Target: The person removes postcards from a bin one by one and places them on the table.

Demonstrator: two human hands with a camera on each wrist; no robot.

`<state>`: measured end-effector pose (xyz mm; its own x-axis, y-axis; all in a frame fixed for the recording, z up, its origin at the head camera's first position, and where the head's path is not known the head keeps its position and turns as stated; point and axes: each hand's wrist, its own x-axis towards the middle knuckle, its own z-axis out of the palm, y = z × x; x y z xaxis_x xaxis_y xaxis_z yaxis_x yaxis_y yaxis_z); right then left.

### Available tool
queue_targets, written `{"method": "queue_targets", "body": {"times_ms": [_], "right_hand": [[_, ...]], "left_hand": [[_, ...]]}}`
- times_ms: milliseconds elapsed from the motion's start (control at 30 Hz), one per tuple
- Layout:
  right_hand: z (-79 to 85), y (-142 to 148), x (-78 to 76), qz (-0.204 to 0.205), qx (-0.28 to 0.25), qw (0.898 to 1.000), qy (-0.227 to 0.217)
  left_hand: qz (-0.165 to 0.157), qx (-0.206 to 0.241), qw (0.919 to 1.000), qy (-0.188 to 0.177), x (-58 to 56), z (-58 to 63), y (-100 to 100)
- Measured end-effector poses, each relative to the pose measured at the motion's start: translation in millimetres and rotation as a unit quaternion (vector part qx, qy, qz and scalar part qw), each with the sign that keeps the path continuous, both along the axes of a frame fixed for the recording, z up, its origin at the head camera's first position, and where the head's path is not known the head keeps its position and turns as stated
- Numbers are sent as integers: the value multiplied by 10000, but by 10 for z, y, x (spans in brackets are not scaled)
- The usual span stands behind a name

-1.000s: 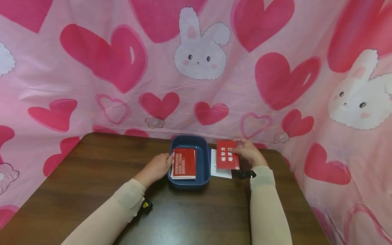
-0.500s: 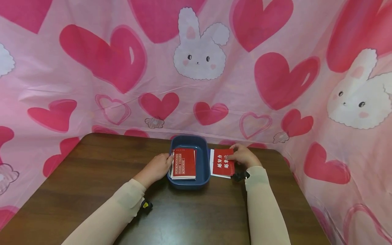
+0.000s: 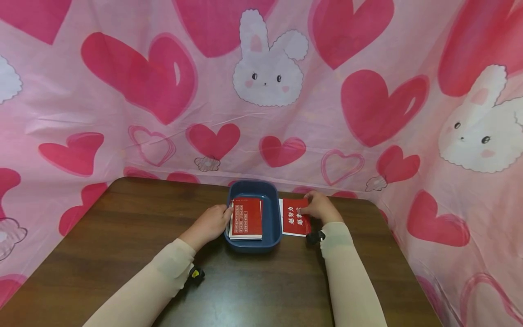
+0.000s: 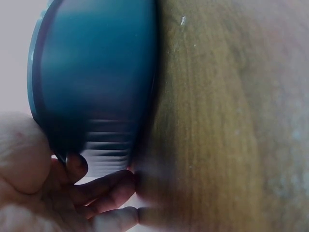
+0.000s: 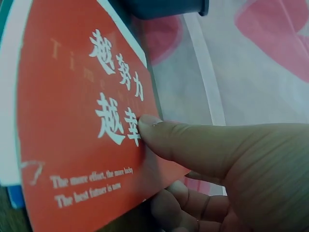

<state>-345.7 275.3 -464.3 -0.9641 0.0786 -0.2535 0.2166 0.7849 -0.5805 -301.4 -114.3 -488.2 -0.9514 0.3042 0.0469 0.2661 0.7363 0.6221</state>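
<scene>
Red card (image 3: 293, 230) is in the right hand (image 3: 320, 207), just right of the blue bin (image 3: 270, 222). Right fingers pinch it narrow at its far right corner: thumb on the printed face, partly over the last characters, other fingers bent below the edge. Print is large white characters plus small English, "The more effort, the more lucky" on one line. Card sits over a white card (image 5: 9, 121); white strip shows along the left side and a sliver along the near edge. Can't tell if the two are in full contact. Small blue edge (image 5: 16, 195) pokes out under the white one in the right wrist view. Left hand (image 3: 210, 224) grips the bin's left wall, thumb at the rim, fingers bent against the outside; left wrist view is blurry there. Stack (image 3: 254, 222) lies inside the bin on the left half, red printed sheet on top, white edges below; count not readable. Bin stands on the brown wood desk (image 3: 122, 254), near the back edge. Pink curtain (image 3: 220, 100) with hearts and rabbits behind. Both sleeves cream, black device (image 3: 197, 274) at the left wrist.
</scene>
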Motion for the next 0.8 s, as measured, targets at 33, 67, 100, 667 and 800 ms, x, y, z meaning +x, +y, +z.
{"method": "queue_targets", "body": {"times_ms": [33,67,100,667,800], "right_hand": [[-5,-7,1,-14,26,10000,4],[-9,-14,1,-31,33,10000,9],[-13,-19,3,-52,20,10000,11],[-6,-55,9,-144,118,9998,-57],[12,-56,33,-39,128,9999,-5]], "left_hand": [[29,19,10000,-73,44,63,15],[60,25,9999,-120,63,80,22],[101,55,9996,-241,109,151,37],[151,-89,9995,-268,130,149,54],[159,-60,9994,-299,130,145,47]]}}
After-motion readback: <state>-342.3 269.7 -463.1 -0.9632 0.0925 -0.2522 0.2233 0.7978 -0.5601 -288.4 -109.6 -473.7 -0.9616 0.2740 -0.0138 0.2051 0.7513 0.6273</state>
